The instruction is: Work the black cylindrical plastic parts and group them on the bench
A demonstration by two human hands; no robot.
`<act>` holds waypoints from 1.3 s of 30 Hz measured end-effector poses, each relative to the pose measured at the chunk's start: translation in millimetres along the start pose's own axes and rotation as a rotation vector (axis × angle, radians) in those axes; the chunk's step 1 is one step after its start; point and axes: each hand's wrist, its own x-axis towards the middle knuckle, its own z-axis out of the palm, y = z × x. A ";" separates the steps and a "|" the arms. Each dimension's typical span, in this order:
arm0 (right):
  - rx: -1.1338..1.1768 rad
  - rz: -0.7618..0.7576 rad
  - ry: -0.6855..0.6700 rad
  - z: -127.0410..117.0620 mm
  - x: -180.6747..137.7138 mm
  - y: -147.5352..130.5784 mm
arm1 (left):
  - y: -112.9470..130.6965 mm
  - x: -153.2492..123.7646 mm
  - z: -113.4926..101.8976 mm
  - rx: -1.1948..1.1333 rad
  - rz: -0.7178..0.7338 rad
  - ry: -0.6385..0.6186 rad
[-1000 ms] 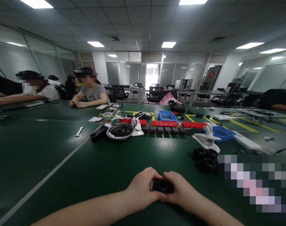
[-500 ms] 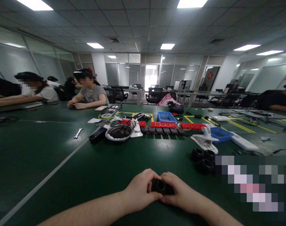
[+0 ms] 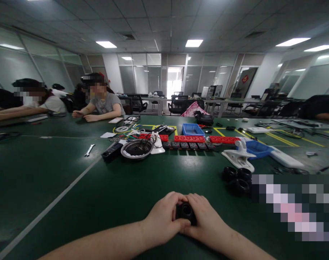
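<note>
Hands, the left hand (image 3: 162,218) and the right hand (image 3: 206,220), come together around a small, round black thing (image 3: 187,209). The left hand curls its fingers and thumb around the left side and holds on. The right hand folds over the right side and grips it too. On the far side the fingertips of both hands meet. A hole in the black thing shows between the two hands. I cannot tell if it sits on the green table (image 3: 142,184) or is held just above it.

Ahead and to the right of the right hand is a bunch of black rings (image 3: 233,187), packed close together. Past them is a white clip (image 3: 238,160), with a blue box (image 3: 262,153) beside it. Straight ahead of the hands, well apart from them, is a red strip (image 3: 189,138), and a black strip (image 3: 190,146) lies on its near side. Ahead and to the left of the left hand are a round silver dish (image 3: 137,158), a black box (image 3: 112,152) and, farther left, a shiny wrench (image 3: 90,150).
</note>
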 end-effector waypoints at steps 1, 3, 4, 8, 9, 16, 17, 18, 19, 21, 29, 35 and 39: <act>0.056 -0.022 -0.034 -4.3 -0.3 2.2 | 1.0 0.1 -1.5 0.006 0.016 -0.014; 0.159 -0.072 -0.124 -14.1 0.2 8.0 | 2.9 0.7 -4.4 0.027 0.029 -0.045; 0.206 -0.101 -0.171 -18.7 0.9 11.2 | 3.8 1.1 -5.7 0.037 0.027 -0.058; 0.269 -0.089 -0.250 -26.1 4.5 19.6 | 6.8 1.6 -7.8 0.051 0.055 -0.084; 0.237 -0.051 -0.238 -24.2 5.0 19.6 | 7.4 1.1 -7.3 0.050 0.071 -0.082; -0.223 0.034 0.011 2.3 2.1 1.6 | 7.4 -3.3 3.3 0.138 -0.083 0.077; -0.266 0.034 0.038 3.1 1.3 -0.1 | 7.1 -3.5 3.8 0.127 -0.084 0.085; -0.280 0.028 0.054 2.5 0.5 -0.9 | 6.9 -3.7 3.8 0.117 -0.071 0.084; -0.259 0.014 0.054 0.6 -0.2 -0.6 | 6.7 -3.8 3.1 0.111 -0.048 0.074; -0.124 -0.029 0.004 -6.0 -1.4 2.8 | 6.6 -4.0 0.4 0.111 0.018 0.027; 0.142 -0.072 -0.202 -18.4 -2.4 14.5 | 9.1 -7.0 -5.2 -0.017 0.050 -0.101; -0.267 0.053 0.021 0.6 -3.4 -4.0 | 7.5 -6.3 2.0 0.105 -0.029 0.129; -0.190 -0.023 0.007 -5.7 -4.9 -1.1 | 5.3 -3.1 -3.2 0.058 0.030 0.023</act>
